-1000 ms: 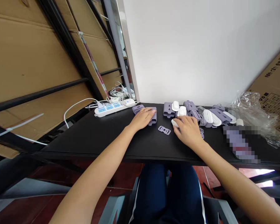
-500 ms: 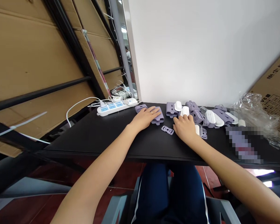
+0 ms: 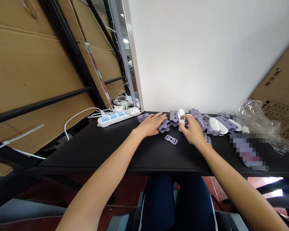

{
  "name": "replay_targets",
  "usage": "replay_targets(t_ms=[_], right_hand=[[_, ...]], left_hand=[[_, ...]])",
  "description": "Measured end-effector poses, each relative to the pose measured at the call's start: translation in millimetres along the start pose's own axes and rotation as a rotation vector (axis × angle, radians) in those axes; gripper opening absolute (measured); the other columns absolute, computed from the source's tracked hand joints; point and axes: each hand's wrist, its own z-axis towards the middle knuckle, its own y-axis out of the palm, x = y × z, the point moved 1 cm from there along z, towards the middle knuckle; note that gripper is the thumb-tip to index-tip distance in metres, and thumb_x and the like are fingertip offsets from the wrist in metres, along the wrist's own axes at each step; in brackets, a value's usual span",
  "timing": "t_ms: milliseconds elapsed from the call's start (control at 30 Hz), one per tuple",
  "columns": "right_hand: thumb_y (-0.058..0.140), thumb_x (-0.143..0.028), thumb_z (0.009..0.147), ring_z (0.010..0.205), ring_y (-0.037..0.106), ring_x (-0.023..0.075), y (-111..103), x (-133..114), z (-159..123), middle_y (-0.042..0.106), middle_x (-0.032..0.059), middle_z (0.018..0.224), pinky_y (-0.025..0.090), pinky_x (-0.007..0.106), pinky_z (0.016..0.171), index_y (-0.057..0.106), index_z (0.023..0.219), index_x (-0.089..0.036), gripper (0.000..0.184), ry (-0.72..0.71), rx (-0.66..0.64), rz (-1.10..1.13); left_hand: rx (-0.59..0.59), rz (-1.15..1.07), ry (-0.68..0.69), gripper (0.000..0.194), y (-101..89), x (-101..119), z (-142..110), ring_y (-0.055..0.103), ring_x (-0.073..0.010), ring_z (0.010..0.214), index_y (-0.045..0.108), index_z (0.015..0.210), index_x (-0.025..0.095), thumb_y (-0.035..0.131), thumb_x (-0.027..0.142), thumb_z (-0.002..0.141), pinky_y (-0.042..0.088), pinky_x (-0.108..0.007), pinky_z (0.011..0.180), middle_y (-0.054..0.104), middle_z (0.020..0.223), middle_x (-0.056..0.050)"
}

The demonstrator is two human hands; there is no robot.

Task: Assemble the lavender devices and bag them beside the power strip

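Observation:
My left hand (image 3: 149, 125) lies with fingers stretched out over a purple plastic housing (image 3: 164, 127), partly covering it. Another purple piece (image 3: 142, 117) lies just beyond that hand. My right hand (image 3: 193, 130) is closed, thumb and fingers pinching a white rounded plastic part (image 3: 181, 124) held on end. A second white oval part (image 3: 180, 113) rests on a purple housing (image 3: 173, 118) right behind it. Between my hands, nearer the table's front edge, lies a flat purple plate with slots (image 3: 170, 139).
More purple housings (image 3: 225, 123) and white oval parts (image 3: 214, 124) are heaped at the right. Beyond them are crumpled clear plastic (image 3: 255, 118) and a cardboard box (image 3: 279, 99). A white power strip (image 3: 115, 118) with cables lies at the left on the black table (image 3: 106, 146).
My right hand has lifted slightly and now pinches a white part turned on end. The left hand stays on the purple housing, which is now tilted. The view has shifted a little.

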Motion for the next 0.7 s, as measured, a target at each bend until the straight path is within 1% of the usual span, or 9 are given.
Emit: replay_targets(t_ms=[33, 100, 167, 233, 300, 400, 500, 600, 700], right_hand=[[0.058, -0.041, 0.095, 0.087, 0.064, 0.021, -1, 4, 3, 0.068, 0.0074, 0.105, 0.049, 0.037, 0.081, 0.063, 0.121, -0.023, 0.033, 0.06, 0.027, 0.166], [0.064, -0.047, 0.089, 0.084, 0.065, 0.0185, -2, 9, 7, 0.066, 0.0058, 0.107, 0.054, 0.034, 0.075, 0.061, 0.121, -0.023, 0.04, 0.183, 0.079, 0.472], [0.069, -0.051, 0.084, 0.087, 0.067, 0.0177, -4, 10, 9, 0.066, 0.0051, 0.111, 0.056, 0.032, 0.072, 0.06, 0.122, -0.024, 0.047, 0.283, 0.122, 0.719], [0.073, -0.052, 0.082, 0.092, 0.068, 0.0168, -7, 7, 10, 0.067, 0.004, 0.114, 0.058, 0.029, 0.072, 0.062, 0.121, -0.024, 0.048, 0.345, 0.138, 0.896], [0.075, -0.052, 0.081, 0.091, 0.068, 0.0148, -10, 1, 9, 0.068, 0.0021, 0.113, 0.058, 0.027, 0.072, 0.064, 0.118, -0.024, 0.047, 0.381, 0.127, 1.015], [0.078, -0.053, 0.08, 0.081, 0.068, 0.013, -15, -6, 7, 0.069, -0.0011, 0.101, 0.06, 0.027, 0.069, 0.064, 0.115, -0.025, 0.047, 0.402, 0.123, 1.118], [0.077, -0.055, 0.08, 0.075, 0.067, 0.0134, -18, -8, 6, 0.068, -0.0028, 0.092, 0.06, 0.027, 0.064, 0.061, 0.114, -0.026, 0.047, 0.377, 0.149, 1.154], [0.076, -0.055, 0.083, 0.076, 0.065, 0.0141, -21, -9, 5, 0.066, -0.0033, 0.088, 0.056, 0.025, 0.059, 0.06, 0.116, -0.028, 0.046, 0.329, 0.155, 1.131], [0.075, -0.055, 0.085, 0.083, 0.066, 0.0157, -23, -11, 4, 0.066, -0.0023, 0.088, 0.053, 0.024, 0.058, 0.059, 0.115, -0.029, 0.043, 0.284, 0.145, 1.091]], left_hand=[[0.027, -0.039, -0.005, 0.081, -1.6, 0, 1, 0.03, -0.0301, 0.16, 0.041, 0.155, 0.025, 0.062, 0.01, 0.079, 0.031, -0.05, 0.125, 0.038, 0.17, -0.01], [0.118, -0.109, -0.012, 0.078, -4.6, 3, 1, 0.04, -0.0301, 0.153, 0.042, 0.152, 0.023, 0.066, 0.016, 0.078, 0.032, -0.048, 0.125, 0.047, 0.163, -0.011], [0.211, -0.156, -0.011, 0.074, -7.0, 8, -2, 0.048, -0.0305, 0.145, 0.044, 0.149, 0.023, 0.068, 0.021, 0.079, 0.035, -0.047, 0.124, 0.054, 0.154, -0.011], [0.274, -0.174, -0.026, 0.074, -8.8, 15, -5, 0.05, -0.0326, 0.14, 0.045, 0.148, 0.023, 0.072, 0.027, 0.08, 0.038, -0.048, 0.122, 0.054, 0.149, -0.012], [0.323, -0.178, -0.052, 0.079, -10.0, 23, -8, 0.051, -0.0349, 0.138, 0.043, 0.151, 0.024, 0.075, 0.035, 0.081, 0.041, -0.051, 0.119, 0.053, 0.146, -0.013], [0.399, -0.23, -0.063, 0.085, -10.7, 35, -10, 0.052, -0.0352, 0.136, 0.038, 0.154, 0.024, 0.077, 0.044, 0.081, 0.046, -0.05, 0.116, 0.053, 0.142, -0.014], [0.443, -0.331, -0.066, 0.088, -9.6, 43, -11, 0.055, -0.0339, 0.135, 0.035, 0.152, 0.024, 0.079, 0.044, 0.079, 0.048, -0.048, 0.115, 0.054, 0.143, -0.015], [0.425, -0.422, -0.108, 0.088, -7.6, 46, -11, 0.059, -0.0338, 0.133, 0.034, 0.152, 0.025, 0.079, 0.043, 0.078, 0.05, -0.048, 0.114, 0.055, 0.148, -0.014], [0.391, -0.484, -0.123, 0.089, -6.0, 46, -11, 0.06, -0.0345, 0.134, 0.032, 0.153, 0.025, 0.078, 0.043, 0.078, 0.051, -0.047, 0.113, 0.053, 0.151, -0.014]])
